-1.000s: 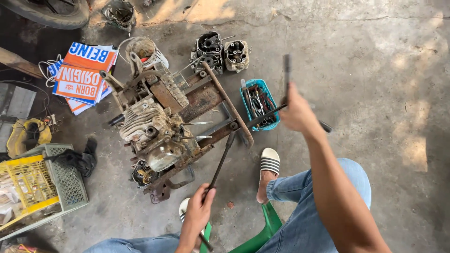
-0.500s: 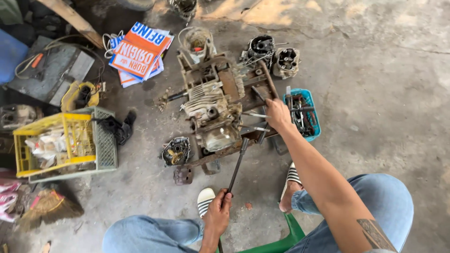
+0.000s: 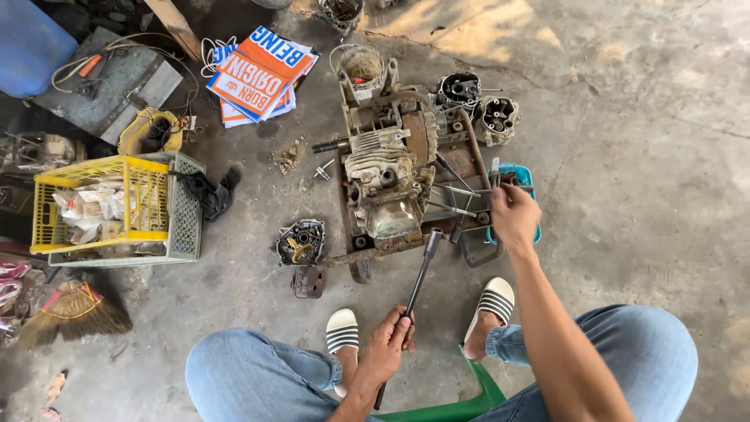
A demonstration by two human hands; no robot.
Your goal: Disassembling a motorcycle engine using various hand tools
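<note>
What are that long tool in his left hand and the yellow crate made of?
The long tool in the left hand looks like steel: dark grey, dull sheen, socket-like end. The yellow crate seems moulded plastic: bright uniform colour, thin lattice walls. The engine block beside the tool looks like cast metal, grimy and finned.

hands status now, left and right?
Left hand: closed on the long socket wrench.
Right hand: closed on a slim metal tool over the blue tray.
</note>
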